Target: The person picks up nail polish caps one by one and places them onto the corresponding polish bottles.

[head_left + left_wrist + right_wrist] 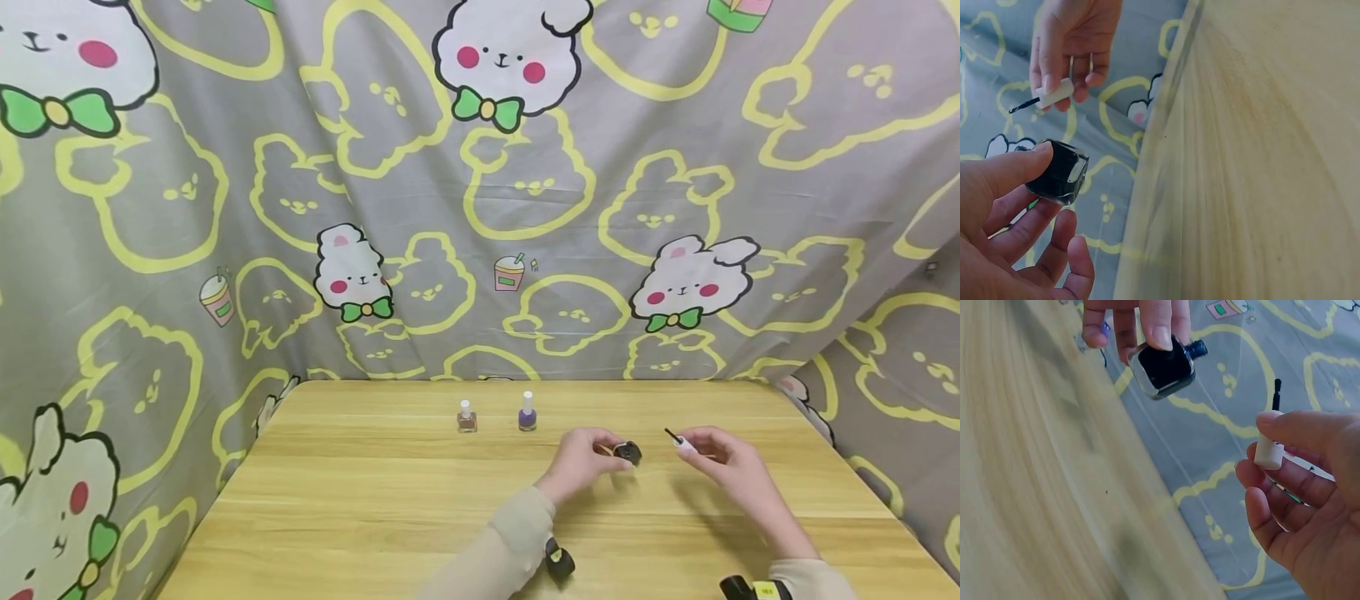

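Note:
My left hand (pixel 581 460) pinches a square glass bottle of black nail polish (pixel 1059 172) between thumb and fingers, tipped on its side above the table. Its bare threaded neck (pixel 1197 349) shows in the right wrist view. Off to the right, my right hand (pixel 731 467) pinches the white nail polish cap (pixel 1269 451), with its dark brush (pixel 1277 395) sticking out past the thumb. In the head view the brush points up and left toward the bottle, a gap apart from it.
Toward the back of the wooden table (pixel 360 492) stand a brownish-red nail polish bottle (pixel 467 419) and a purple nail polish bottle (pixel 527 415), both with white caps on. A grey patterned curtain (pixel 420 200) hangs behind the table and along its sides.

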Demonstrator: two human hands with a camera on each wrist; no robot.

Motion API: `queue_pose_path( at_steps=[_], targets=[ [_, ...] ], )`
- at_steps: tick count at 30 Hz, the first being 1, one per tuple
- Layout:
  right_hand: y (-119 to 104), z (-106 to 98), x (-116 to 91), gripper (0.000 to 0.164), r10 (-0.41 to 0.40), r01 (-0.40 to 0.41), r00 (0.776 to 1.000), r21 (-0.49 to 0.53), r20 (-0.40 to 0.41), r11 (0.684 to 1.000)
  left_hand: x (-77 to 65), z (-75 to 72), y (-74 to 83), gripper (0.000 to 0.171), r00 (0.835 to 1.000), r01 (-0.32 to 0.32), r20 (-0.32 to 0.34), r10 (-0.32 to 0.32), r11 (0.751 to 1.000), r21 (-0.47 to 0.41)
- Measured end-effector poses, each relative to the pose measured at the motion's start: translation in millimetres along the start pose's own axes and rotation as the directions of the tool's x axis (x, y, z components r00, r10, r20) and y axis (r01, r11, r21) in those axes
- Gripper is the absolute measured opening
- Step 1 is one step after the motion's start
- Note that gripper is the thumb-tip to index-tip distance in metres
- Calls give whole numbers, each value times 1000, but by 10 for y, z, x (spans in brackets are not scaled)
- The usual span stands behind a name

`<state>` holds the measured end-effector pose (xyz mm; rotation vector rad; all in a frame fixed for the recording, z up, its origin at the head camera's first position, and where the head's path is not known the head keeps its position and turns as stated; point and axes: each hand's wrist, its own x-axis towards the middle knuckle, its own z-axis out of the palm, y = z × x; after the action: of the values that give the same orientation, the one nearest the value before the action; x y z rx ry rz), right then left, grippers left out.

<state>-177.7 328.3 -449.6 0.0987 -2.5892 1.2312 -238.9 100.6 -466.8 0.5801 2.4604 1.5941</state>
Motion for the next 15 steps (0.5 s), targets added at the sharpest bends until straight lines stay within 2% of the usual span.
queue_pose_path(
  at_steps=[7,15],
  targets=[
    [-152,7,-10,24,-57,56,998,-69,-13,996,-33,-17,51,26,999,-36,5,36,998,56],
    [-326,-2,-48,19,-139,132,989,-126,-43,983,-59,-26,85,25,998,-58,19,57,996,72]
  ],
)
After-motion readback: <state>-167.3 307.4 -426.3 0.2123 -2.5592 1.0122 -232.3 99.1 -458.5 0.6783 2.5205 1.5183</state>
